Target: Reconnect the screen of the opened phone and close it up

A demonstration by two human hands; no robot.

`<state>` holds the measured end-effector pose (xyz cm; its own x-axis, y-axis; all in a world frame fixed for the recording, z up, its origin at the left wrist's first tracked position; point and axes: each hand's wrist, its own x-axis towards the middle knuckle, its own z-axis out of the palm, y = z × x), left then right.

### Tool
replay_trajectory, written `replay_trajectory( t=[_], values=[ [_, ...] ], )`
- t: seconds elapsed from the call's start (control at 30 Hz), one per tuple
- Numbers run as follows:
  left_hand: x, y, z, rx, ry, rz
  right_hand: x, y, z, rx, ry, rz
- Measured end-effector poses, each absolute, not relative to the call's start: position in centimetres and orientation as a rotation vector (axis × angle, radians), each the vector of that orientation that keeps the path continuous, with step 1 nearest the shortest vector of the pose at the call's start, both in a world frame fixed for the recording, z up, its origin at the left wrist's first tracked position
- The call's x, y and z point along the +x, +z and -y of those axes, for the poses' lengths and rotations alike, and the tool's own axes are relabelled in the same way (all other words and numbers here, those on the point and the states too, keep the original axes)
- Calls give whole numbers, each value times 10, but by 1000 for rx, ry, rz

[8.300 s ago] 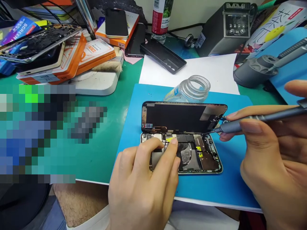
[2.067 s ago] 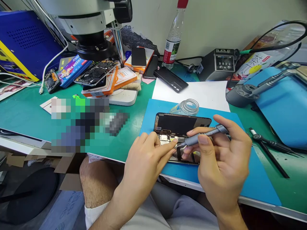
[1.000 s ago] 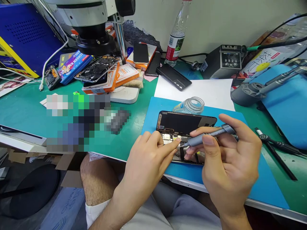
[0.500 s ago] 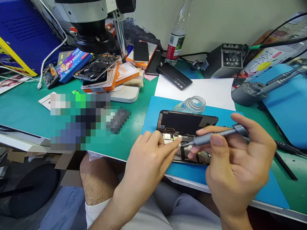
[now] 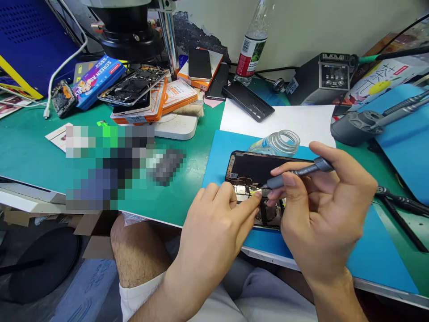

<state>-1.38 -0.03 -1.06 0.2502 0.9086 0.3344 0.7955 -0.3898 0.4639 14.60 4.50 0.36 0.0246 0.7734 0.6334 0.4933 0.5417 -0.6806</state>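
Note:
An opened phone [image 5: 268, 219] lies on the blue mat, its lifted black screen [image 5: 256, 166] leaning back against a glass jar [image 5: 284, 142]. My left hand [image 5: 217, 219] covers the phone's left end and steadies it, most fingers curled, with one fingertip pressed on the internal parts near a small yellow piece. In my right hand [image 5: 321, 210] is a grey pen-shaped screwdriver [image 5: 291, 177], gripped between thumb and fingers. Its tip points down left at the inner parts, close to my left fingertip. Whether the tip touches a screw is too small to tell.
A microscope [image 5: 130, 36] overhangs stacked phone parts and orange boxes [image 5: 177, 96] at back left. Behind the mat [image 5: 214, 156] stand a plastic bottle [image 5: 251, 53] and a black phone cover [image 5: 248, 102]. A grey tool holder [image 5: 357, 127] and tweezers [image 5: 402, 201] are right. One patch is pixelated.
My right hand and the screwdriver have moved slightly left and up, bringing the tip beside my left fingertip. My left hand keeps its place on the phone. The view has shifted a little.

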Motion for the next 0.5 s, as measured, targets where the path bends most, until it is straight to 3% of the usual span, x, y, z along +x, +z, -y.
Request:
replay_trajectory(
  t=[0.5],
  values=[
    [-13,-12,3,2343,810,-1625,145,3,-42,-1133,299,1651]
  ],
)
